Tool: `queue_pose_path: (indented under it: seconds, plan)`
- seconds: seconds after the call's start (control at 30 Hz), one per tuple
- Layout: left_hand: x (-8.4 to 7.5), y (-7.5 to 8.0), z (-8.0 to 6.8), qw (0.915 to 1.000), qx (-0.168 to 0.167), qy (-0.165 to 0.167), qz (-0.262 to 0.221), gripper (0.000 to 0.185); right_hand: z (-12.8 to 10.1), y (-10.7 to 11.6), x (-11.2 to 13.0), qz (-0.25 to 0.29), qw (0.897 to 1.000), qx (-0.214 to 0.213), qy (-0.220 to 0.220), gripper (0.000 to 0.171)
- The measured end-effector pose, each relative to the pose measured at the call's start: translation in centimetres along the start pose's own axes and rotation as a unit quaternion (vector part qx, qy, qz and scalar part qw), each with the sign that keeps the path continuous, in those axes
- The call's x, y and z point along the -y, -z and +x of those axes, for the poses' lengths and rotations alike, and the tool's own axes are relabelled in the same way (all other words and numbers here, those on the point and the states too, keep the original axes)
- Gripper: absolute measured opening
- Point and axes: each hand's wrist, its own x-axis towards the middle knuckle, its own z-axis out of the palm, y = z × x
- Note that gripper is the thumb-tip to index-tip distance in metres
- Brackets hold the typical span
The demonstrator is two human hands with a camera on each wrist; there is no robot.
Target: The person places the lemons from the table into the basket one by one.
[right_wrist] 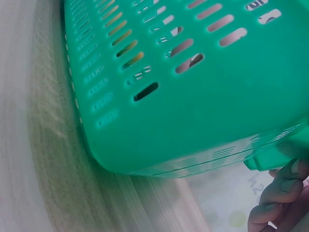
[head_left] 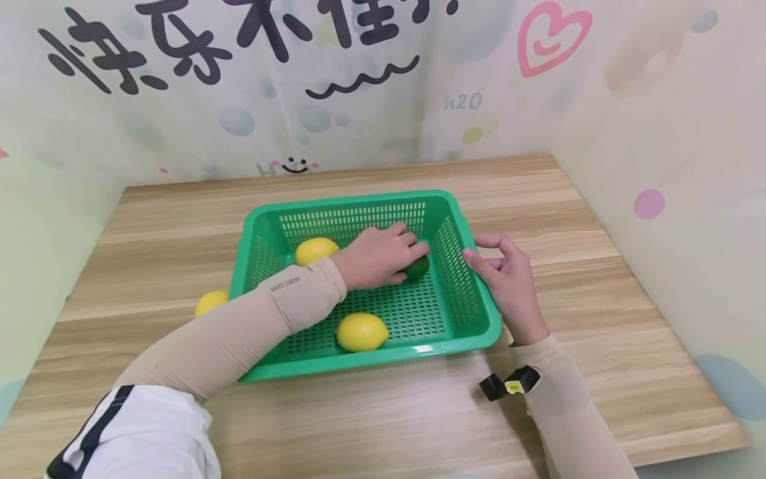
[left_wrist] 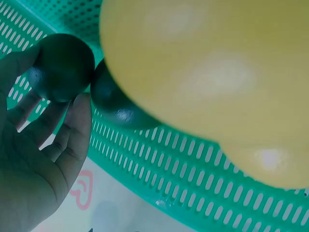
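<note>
My left hand (head_left: 380, 256) reaches into a green plastic basket (head_left: 359, 364) and grips a dark green lime (head_left: 417, 267). In the left wrist view, the thumb and fingers close round that lime (left_wrist: 62, 67), and a second lime (left_wrist: 116, 101) touches it. A large lemon (left_wrist: 207, 67) partly covers the second one. On the basket's right side, my right hand (head_left: 509, 279) holds the rim, thumb on top. Inside the basket, one lemon (head_left: 362, 332) lies near the front wall and another lemon (head_left: 316, 250) at the back left, partly behind my left wrist.
Outside the basket, a lemon (head_left: 211, 303) lies on the wooden table (head_left: 371, 426) to the left, partly hidden by my left forearm. A printed wall (head_left: 371, 126) stands behind the table, with side walls at left and right. A small black camera (head_left: 522, 380) sits on my right wrist.
</note>
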Motion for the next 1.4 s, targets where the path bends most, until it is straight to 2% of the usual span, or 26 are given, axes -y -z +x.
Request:
queue_pose_path:
  seconds: [0.53, 0.7, 0.87, 1.0, 1.13, 1.23, 1.4]
  plan:
    - [-0.2, -0.5, -0.1, 0.9999, 0.012, -0.001, 0.006, 0.057, 0.1, -0.2, 0.3, 0.013, 1.0, 0.005, 0.0, 0.045]
    - [-0.1, -0.3, -0.3, 0.9996, 0.023, 0.003, -0.017, 0.059, 0.0, -0.3, 0.2, 0.017, 1.0, 0.007, -0.001, 0.045]
    - [0.0, 0.0, -0.5, 0.9987, 0.014, 0.011, -0.047, 0.055, 0.0, -0.4, 0.1, 0.016, 1.0, 0.006, -0.002, 0.045]
    - [0.1, 0.5, -0.8, 0.9983, 0.002, 0.012, -0.058, 0.052, 0.0, -0.4, 0.0, 0.011, 1.0, 0.003, -0.005, 0.044]
    - [0.1, 1.5, -1.1, 0.9987, -0.013, 0.02, -0.045, 0.049, 0.0, -0.1, 0.0, 0.002, 1.0, -0.004, -0.002, 0.042]
    - [0.0, 2.1, -1.5, 0.9989, -0.005, 0.027, -0.038, 0.043, 0.0, 0.0, 0.1, -0.007, 1.0, -0.012, 0.0, 0.042]
    - [0.3, 3.1, -2.5, 0.9971, 0.005, 0.051, -0.057, 0.038, 0.1, 0.0, 0.1, -0.007, 1.0, -0.009, -0.001, 0.043]
